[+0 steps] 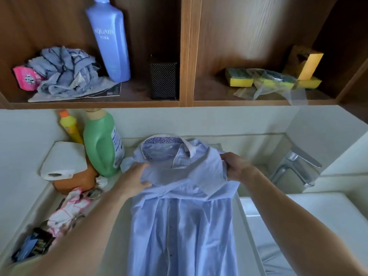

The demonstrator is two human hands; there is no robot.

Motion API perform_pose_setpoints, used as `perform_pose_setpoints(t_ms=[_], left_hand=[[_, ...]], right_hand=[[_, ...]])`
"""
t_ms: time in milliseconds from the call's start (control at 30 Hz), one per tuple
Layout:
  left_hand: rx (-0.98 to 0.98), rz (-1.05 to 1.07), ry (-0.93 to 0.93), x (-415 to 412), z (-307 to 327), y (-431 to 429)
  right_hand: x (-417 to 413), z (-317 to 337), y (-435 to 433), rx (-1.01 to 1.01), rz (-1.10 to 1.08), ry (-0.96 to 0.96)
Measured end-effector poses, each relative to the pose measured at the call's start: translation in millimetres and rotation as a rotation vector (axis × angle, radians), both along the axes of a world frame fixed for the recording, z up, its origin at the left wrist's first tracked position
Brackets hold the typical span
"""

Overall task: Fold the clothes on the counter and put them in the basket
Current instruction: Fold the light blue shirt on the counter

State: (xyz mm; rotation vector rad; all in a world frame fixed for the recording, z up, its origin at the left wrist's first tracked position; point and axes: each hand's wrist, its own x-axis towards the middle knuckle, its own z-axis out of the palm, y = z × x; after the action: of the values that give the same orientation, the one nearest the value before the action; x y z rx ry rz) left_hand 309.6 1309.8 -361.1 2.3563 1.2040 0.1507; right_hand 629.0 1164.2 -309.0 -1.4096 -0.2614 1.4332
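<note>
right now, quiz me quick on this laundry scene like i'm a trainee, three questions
1. True or false: the left hand and the right hand both hold the light blue dress shirt.
2. What stands on the counter just left of the shirt's collar? A: green detergent bottle. B: steam iron. C: kettle.
3. Which compartment of the wooden shelf holds the yellow sponges?

Key: 1 true. 2 A. 3 the right compartment.
</note>
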Motion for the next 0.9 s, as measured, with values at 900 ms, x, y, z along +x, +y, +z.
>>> perform_pose_setpoints(t_ms=[900], left_hand=[[0.119, -0.126, 0.013, 5.4, -34.4, 23.2]], right_hand=[[-1.5, -43.9, -47.4, -0.166, -0.448, 0.074]])
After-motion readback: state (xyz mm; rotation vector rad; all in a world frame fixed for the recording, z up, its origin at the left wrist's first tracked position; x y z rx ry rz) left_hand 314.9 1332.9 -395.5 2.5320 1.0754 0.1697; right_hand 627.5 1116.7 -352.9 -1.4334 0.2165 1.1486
